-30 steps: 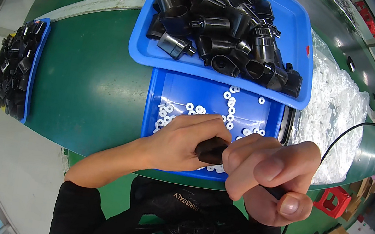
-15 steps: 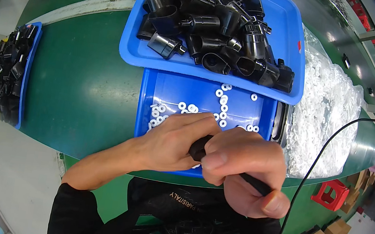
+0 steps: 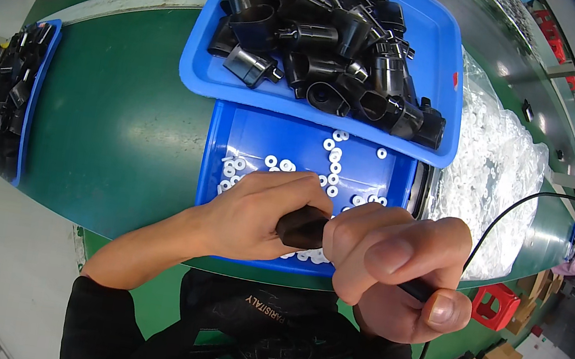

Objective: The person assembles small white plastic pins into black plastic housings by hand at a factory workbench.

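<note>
Over a lower blue tray, my left hand is closed round a black plastic part, whose near end shows between the two hands. My right hand sits just to its right, fingers curled round a slim black rod-like tool. Most of that tool is hidden by the fingers, so its tip and exact kind cannot be made out. White ring washers lie scattered in the tray, some of them under and behind my hands.
Beyond, a raised blue tray is heaped with black plastic fittings. Another tray of black parts stands at the far left of the green table. To the right lie a clear bag of white pieces and a black cable.
My right hand has shifted right, a little away from my left hand. More of the black part now shows between them. The whole view has drifted slightly.
</note>
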`<state>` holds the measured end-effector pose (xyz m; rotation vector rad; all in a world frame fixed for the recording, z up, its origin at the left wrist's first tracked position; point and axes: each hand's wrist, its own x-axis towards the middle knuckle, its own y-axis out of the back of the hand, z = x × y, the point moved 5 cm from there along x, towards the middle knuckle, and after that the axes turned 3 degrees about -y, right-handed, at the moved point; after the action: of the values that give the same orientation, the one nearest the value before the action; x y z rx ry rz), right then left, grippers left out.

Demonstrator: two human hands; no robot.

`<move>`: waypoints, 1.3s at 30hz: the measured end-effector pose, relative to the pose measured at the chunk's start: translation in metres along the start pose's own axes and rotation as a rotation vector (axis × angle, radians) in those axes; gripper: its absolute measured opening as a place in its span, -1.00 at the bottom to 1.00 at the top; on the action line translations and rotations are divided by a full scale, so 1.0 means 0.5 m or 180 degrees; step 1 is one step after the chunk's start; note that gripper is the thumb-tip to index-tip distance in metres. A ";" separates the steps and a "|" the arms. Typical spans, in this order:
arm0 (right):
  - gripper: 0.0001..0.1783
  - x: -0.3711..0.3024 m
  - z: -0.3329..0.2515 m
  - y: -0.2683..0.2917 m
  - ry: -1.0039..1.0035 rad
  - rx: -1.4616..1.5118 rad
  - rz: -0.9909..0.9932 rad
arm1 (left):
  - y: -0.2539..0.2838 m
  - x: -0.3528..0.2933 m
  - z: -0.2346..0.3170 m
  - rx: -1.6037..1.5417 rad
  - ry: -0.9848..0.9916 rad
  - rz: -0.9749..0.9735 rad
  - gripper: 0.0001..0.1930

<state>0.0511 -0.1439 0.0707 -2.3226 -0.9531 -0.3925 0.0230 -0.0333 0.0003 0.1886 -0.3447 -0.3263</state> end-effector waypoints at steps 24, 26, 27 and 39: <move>-0.24 -0.026 0.011 0.016 -0.0289 -0.0153 -0.0070 | -0.039 -0.021 -0.049 -0.0106 0.0513 -0.0283 -0.70; -0.19 -0.031 0.003 0.013 -0.1396 -0.0342 0.0210 | -0.036 -0.021 -0.049 -0.0092 0.0477 -0.0264 -0.70; -0.19 -0.034 0.003 0.010 -0.1389 -0.0349 0.0237 | -0.033 -0.021 -0.048 -0.0082 0.0462 -0.0251 -0.70; -0.14 -0.021 -0.007 0.011 -0.1839 -0.0260 0.0268 | -0.014 -0.017 -0.032 0.0126 0.0241 0.0011 -0.68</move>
<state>0.0473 -0.1549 0.0664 -2.5949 -1.1046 0.3022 0.0191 -0.0347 -0.0188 0.2385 -0.2768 -0.3082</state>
